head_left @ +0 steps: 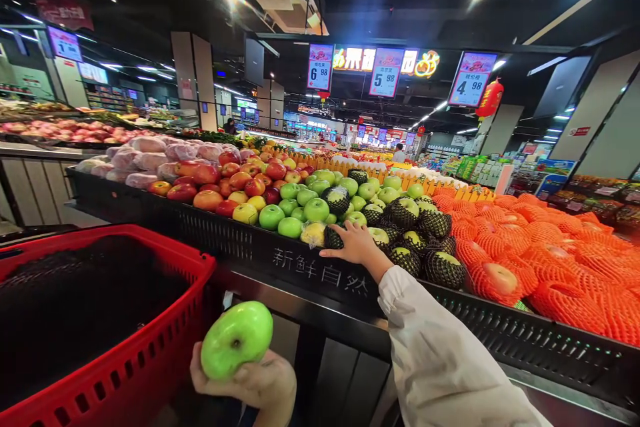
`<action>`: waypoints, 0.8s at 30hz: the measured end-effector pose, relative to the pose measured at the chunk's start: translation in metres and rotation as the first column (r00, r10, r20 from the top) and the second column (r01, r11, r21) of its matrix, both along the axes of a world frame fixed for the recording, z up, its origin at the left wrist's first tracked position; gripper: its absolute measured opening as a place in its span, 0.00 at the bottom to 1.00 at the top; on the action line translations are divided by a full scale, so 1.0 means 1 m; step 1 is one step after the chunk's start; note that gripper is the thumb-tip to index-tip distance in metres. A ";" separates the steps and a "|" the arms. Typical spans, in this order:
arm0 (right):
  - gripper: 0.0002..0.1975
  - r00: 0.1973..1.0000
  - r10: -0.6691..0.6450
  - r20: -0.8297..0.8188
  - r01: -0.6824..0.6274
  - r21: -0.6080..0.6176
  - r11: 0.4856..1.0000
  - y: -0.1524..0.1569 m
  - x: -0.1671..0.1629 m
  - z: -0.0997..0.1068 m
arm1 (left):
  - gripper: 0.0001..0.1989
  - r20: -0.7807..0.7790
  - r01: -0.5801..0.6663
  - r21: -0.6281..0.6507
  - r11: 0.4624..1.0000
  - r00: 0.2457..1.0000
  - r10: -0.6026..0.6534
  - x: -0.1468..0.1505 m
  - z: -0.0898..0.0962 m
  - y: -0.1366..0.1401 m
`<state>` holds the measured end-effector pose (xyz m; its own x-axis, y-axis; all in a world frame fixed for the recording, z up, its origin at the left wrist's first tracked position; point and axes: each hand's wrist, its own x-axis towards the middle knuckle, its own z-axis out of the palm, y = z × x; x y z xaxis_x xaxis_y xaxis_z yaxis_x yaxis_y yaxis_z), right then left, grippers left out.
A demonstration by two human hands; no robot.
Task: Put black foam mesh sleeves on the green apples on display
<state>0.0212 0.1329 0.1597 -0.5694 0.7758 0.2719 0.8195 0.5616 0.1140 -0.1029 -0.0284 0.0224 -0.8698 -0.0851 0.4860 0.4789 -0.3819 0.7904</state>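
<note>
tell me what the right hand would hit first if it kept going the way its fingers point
Probably the apple in black foam netting at its fingertips: the right hand points left along the bin's front edge. Just past it lies a yellowish apple. Depth is unclear.

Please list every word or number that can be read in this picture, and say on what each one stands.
"新鲜自然": front of the black fruit display bin.
"6.98": left hanging price sign.
"5.98": middle hanging price sign.
"4.98": right hanging price sign.
Small print on these signs, and the distant signs: too blurred.
</note>
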 end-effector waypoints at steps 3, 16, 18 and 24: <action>0.46 0.999 0.030 -0.041 -0.028 0.028 0.999 0.000 0.002 -0.001 | 0.30 0.035 -0.027 0.131 0.991 0.999 0.023 0.007 0.003 0.002; 0.34 -0.073 -0.284 -0.956 -0.699 -0.154 0.698 -0.157 0.018 -0.114 | 0.29 -0.234 0.784 0.039 0.619 0.609 -0.757 0.030 -0.024 -0.016; 0.36 -0.239 -0.522 -0.818 -0.798 -0.141 0.586 -0.172 0.021 -0.139 | 0.27 -0.300 0.805 -0.153 0.574 0.515 -0.803 0.042 -0.023 -0.018; 0.16 -0.278 -0.846 -0.454 -0.809 -0.364 0.461 -0.176 0.068 -0.188 | 0.22 -0.279 0.606 -0.625 0.493 0.416 -0.865 0.049 -0.014 -0.021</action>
